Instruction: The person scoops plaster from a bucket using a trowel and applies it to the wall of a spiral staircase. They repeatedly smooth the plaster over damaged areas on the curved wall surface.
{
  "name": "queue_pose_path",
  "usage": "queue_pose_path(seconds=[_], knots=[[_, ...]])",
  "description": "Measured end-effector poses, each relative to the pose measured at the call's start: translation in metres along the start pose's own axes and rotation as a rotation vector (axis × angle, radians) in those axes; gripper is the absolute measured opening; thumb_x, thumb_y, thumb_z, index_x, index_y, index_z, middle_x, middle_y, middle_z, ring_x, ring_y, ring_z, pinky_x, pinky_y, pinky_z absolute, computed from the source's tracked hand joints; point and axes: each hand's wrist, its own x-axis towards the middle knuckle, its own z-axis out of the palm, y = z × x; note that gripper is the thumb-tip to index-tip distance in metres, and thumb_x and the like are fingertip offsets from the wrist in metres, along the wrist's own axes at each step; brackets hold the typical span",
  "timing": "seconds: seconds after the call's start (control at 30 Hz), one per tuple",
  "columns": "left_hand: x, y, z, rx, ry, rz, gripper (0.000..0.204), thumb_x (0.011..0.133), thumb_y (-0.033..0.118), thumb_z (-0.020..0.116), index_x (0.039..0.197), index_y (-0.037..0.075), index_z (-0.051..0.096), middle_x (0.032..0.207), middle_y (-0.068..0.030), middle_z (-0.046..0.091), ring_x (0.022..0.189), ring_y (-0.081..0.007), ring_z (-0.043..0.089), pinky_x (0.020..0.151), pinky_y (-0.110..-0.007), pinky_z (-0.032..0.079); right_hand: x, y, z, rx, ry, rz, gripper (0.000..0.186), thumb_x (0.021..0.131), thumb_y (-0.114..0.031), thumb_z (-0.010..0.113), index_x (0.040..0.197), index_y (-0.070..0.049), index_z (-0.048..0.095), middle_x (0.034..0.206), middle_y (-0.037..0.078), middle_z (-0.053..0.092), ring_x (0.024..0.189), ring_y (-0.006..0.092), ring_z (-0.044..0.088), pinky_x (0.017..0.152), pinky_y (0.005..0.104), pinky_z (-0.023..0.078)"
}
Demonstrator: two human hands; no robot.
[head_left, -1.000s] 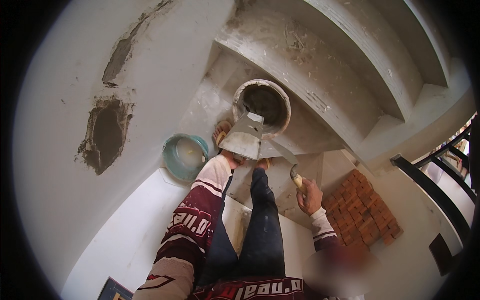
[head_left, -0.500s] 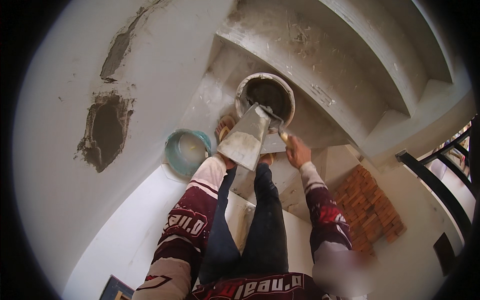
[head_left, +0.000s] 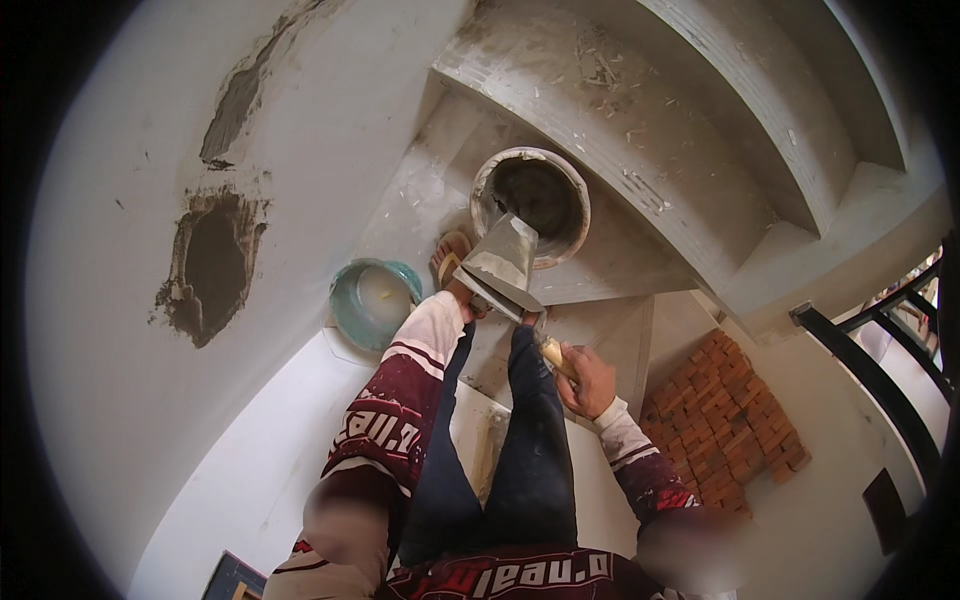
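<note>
My left hand (head_left: 467,297), partly hidden, is closed at the near edge of a wide, tapered grey metal plate (head_left: 503,247), whose narrow end reaches over the near rim of a round bucket (head_left: 481,205). Dark wet mortar (head_left: 540,195) lies inside that bucket. In my right hand (head_left: 590,381) is the pale wooden handle of a trowel (head_left: 556,354), gripped with the fingers wrapped round. Its grey blade points up and left, lying over the plate's near end; whether it touches is hard to tell.
At left stands a teal bucket (head_left: 345,305) of cloudy liquid. Dusty stair steps (head_left: 640,130) curve up to the right. The left wall carries a rough dark patch (head_left: 215,265). Stacked orange bricks (head_left: 725,420) sit lower right, near a black railing (head_left: 880,370). My feet are by the buckets.
My right hand has drawn the trowel back from the mortar bucket, toward me, bringing its blade to the plate's near end. The plate has tilted and shifted slightly right.
</note>
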Motion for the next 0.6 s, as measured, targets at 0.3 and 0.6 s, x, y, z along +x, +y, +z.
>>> queue_pose_path(seconds=[0.3, 0.6], knots=[[-0.048, -0.007, 0.071, 0.003, 0.07, 0.102, 0.047, 0.104, 0.035, 0.033, 0.144, 0.012, 0.039, 0.148, -0.0113, 0.045, 0.133, -0.0274, 0.047, 0.112, -0.048, 0.038, 0.057, 0.103, 0.048, -0.154, 0.029, 0.159, 0.05, 0.084, -0.021, 0.065, 0.131, -0.008, 0.051, 0.106, 0.019, 0.063, 0.092, 0.0388, 0.064, 0.076, 0.047, 0.053], [-0.115, -0.063, 0.038, -0.305, 0.202, 0.209, 0.049, 0.104, 0.036, 0.034, 0.146, 0.01, 0.038, 0.147, -0.013, 0.045, 0.134, -0.0299, 0.046, 0.114, -0.049, 0.035, 0.183, 0.101, 0.059, -0.404, -0.07, 0.534, 0.035, 0.087, -0.027, 0.058, 0.115, -0.006, 0.053, 0.095, 0.024, 0.067, 0.088, 0.0431, 0.067, 0.078, 0.0524, 0.053]])
